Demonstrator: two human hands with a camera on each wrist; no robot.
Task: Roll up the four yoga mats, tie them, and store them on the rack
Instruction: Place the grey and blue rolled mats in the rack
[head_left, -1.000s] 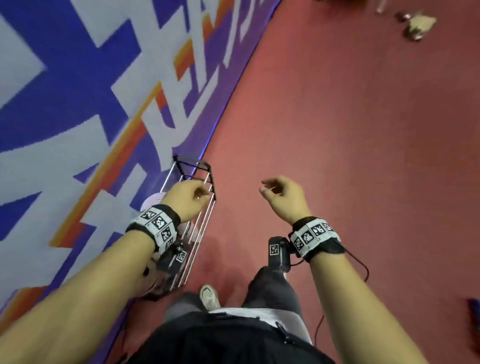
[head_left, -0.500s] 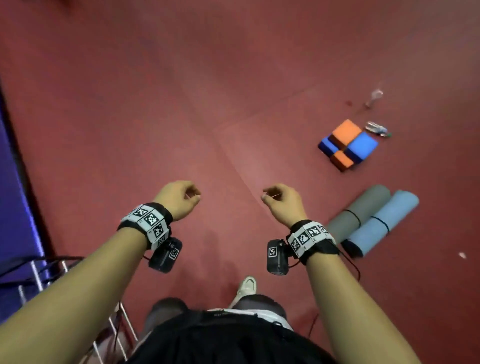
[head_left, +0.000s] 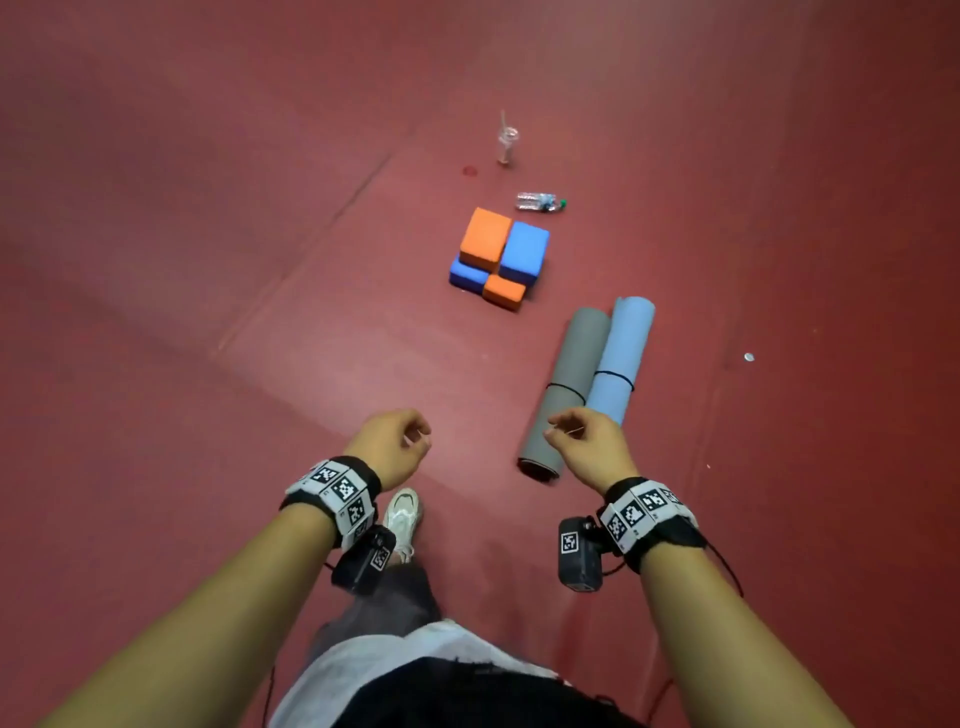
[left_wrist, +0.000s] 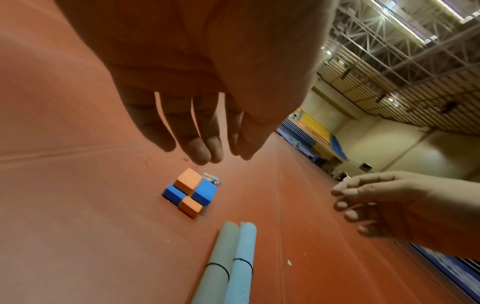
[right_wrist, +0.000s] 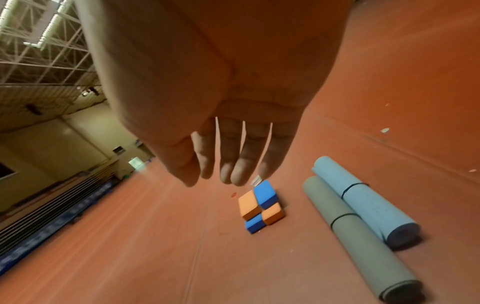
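Note:
Two rolled yoga mats lie side by side on the red floor, each tied round its middle with a thin black cord: a grey mat (head_left: 571, 384) (left_wrist: 218, 263) (right_wrist: 355, 232) and a light blue mat (head_left: 623, 353) (left_wrist: 242, 263) (right_wrist: 369, 203). My right hand (head_left: 558, 430) (right_wrist: 228, 164) hovers in the air over the near end of the grey mat, fingers loosely curled, holding nothing. To its left, over bare floor, my left hand (head_left: 418, 441) (left_wrist: 202, 144) is also loosely curled and holds nothing. No rack is in view.
A stack of orange and blue foam blocks (head_left: 498, 257) sits beyond the mats. A plastic bottle (head_left: 540, 201) lies behind the blocks, with a small clear object (head_left: 506, 140) further back. My shoe (head_left: 402, 519) is below the left hand. Red floor surrounds everything.
The view has swung from the blue wall and wire rack to the floor with the two tied mats, which now lie closer. Both hands stay raised and hold nothing.

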